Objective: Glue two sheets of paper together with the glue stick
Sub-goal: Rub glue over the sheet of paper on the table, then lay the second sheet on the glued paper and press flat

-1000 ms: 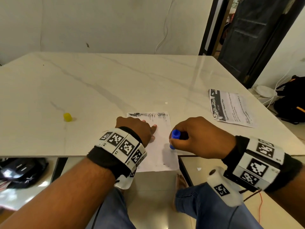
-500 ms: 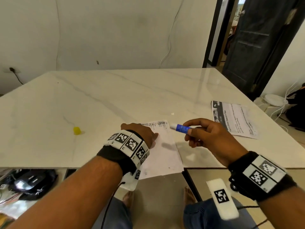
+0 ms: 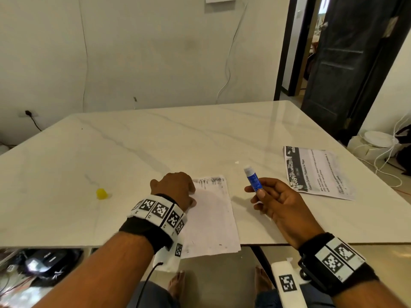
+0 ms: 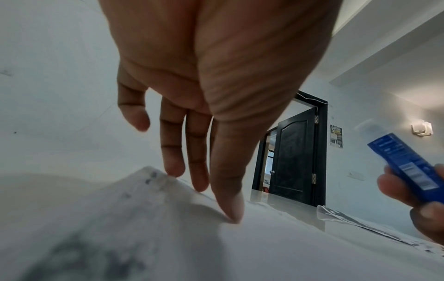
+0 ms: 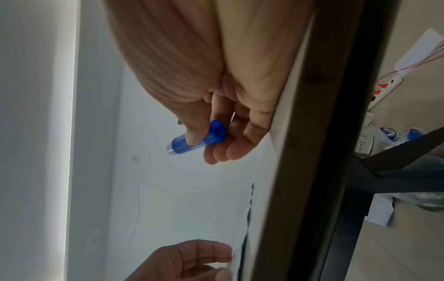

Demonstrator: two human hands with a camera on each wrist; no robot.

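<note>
A white sheet of paper (image 3: 211, 218) lies face down at the table's near edge, hanging slightly over it. My left hand (image 3: 175, 190) presses on its left side with straight fingers; the left wrist view shows the fingertips (image 4: 230, 211) touching the sheet (image 4: 120, 228). My right hand (image 3: 273, 198) is raised to the right of the sheet and pinches the blue glue stick (image 3: 253, 180) between thumb and fingers, its uncapped tip pointing up and away. The stick (image 5: 192, 141) shows in the right wrist view too. A second printed sheet (image 3: 315, 172) lies farther right.
The yellow cap (image 3: 101, 193) sits on the marble table (image 3: 155, 141) to the left of my left hand. A dark door (image 3: 347, 63) stands open at the back right. Cables and a white box (image 3: 373, 145) lie on the floor beyond the table's right edge.
My right hand lifted the glue stick off the sheet, moved right and turned its tip upward. My left hand stayed pressing on the paper. The head view tilted up.
</note>
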